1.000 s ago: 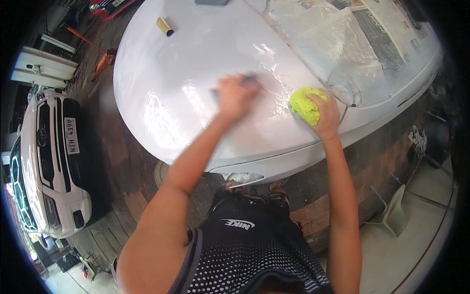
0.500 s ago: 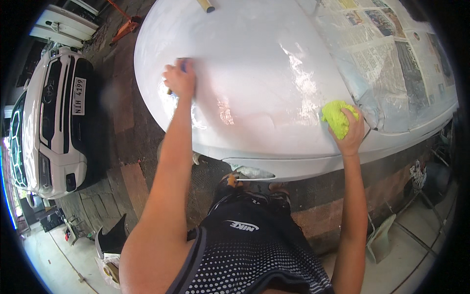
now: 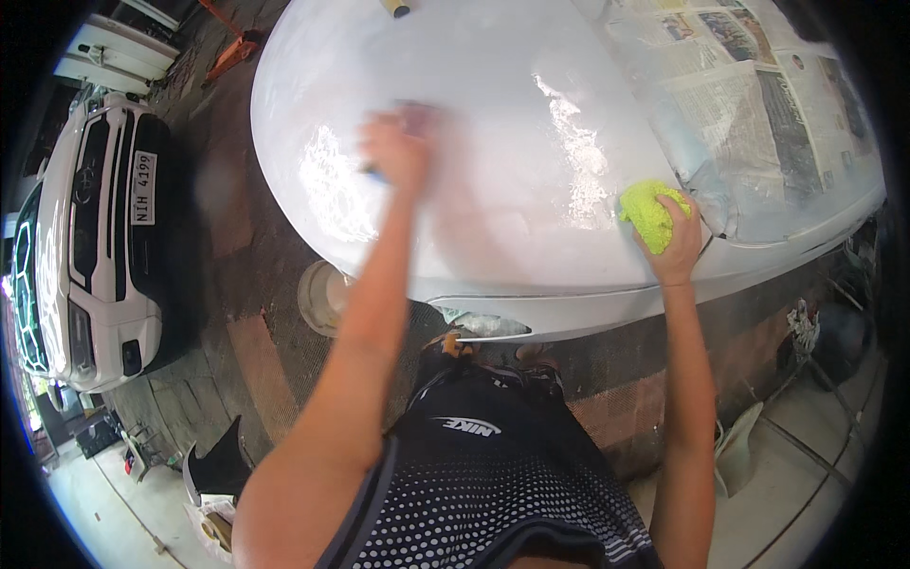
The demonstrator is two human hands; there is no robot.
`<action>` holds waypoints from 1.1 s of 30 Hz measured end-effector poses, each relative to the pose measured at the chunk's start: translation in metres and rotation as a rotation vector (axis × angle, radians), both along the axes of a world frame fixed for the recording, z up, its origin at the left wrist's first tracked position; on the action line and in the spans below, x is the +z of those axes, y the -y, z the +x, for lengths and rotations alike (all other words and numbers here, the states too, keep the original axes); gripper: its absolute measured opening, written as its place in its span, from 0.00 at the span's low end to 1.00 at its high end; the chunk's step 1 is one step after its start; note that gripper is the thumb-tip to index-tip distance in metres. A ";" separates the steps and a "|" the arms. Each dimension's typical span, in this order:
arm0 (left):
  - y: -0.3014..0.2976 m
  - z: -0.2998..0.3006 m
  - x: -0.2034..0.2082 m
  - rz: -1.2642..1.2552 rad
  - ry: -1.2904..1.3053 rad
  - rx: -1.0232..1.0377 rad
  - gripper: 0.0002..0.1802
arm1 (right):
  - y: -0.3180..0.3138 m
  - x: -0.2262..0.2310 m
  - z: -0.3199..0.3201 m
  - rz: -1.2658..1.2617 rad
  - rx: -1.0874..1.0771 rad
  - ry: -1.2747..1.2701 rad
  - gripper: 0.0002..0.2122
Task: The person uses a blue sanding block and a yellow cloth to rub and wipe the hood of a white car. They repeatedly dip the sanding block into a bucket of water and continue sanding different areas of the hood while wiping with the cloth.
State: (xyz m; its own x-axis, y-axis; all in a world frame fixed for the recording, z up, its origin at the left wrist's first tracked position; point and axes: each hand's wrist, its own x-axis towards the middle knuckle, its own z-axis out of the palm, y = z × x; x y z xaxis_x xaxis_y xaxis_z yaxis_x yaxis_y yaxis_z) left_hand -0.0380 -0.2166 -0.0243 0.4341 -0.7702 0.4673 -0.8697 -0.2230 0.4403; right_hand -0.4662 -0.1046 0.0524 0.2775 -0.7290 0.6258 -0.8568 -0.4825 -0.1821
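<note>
My left hand (image 3: pixel 391 152) is smeared by motion, its fingers closed round what looks like a sanding block (image 3: pixel 420 118). The block is blurred, with a reddish-brown face and a bit of blue, and lies against the wet white car hood (image 3: pixel 493 85). At the hood's right side, my right hand (image 3: pixel 675 248) grips a bunched, lime-green microfiber cloth (image 3: pixel 647 213), pressed to the panel near the hood's rear edge. Water streaks shine on the paint between the two hands.
Newspaper and plastic sheeting (image 3: pixel 739 114) cover the windshield area at right. A tube-like roll (image 3: pixel 396 8) rests on the far hood. Below the hood's edge stands a round pale bucket (image 3: pixel 322 299). Another white vehicle (image 3: pixel 90 247) is parked at left, near an orange floor jack (image 3: pixel 232 55).
My left hand has slid rightward across the hood with the block. My right hand with the cloth stays nearly in place. The bucket below the hood now shows more fully.
</note>
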 end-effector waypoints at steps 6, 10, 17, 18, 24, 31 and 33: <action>-0.044 -0.059 0.031 -0.257 0.072 -0.883 0.12 | -0.010 0.001 -0.008 0.009 -0.055 -0.015 0.34; 0.002 0.062 -0.001 -0.090 0.066 0.150 0.11 | -0.005 0.000 0.000 0.009 -0.035 0.017 0.35; -0.061 -0.060 0.021 -0.158 0.181 -0.800 0.07 | -0.007 0.005 -0.004 -0.008 -0.046 -0.006 0.35; -0.054 -0.038 0.022 -0.183 0.156 -0.856 0.06 | -0.009 0.003 -0.006 0.000 -0.050 -0.003 0.35; -0.026 -0.006 0.003 -0.166 0.047 -0.200 0.09 | -0.004 0.001 -0.001 0.007 -0.069 -0.015 0.35; -0.022 0.004 0.012 -0.149 0.152 -0.640 0.07 | -0.007 0.002 -0.005 -0.009 -0.053 -0.006 0.35; -0.011 0.044 0.024 0.095 -0.111 -0.250 0.10 | -0.005 0.001 -0.003 -0.007 -0.058 0.004 0.35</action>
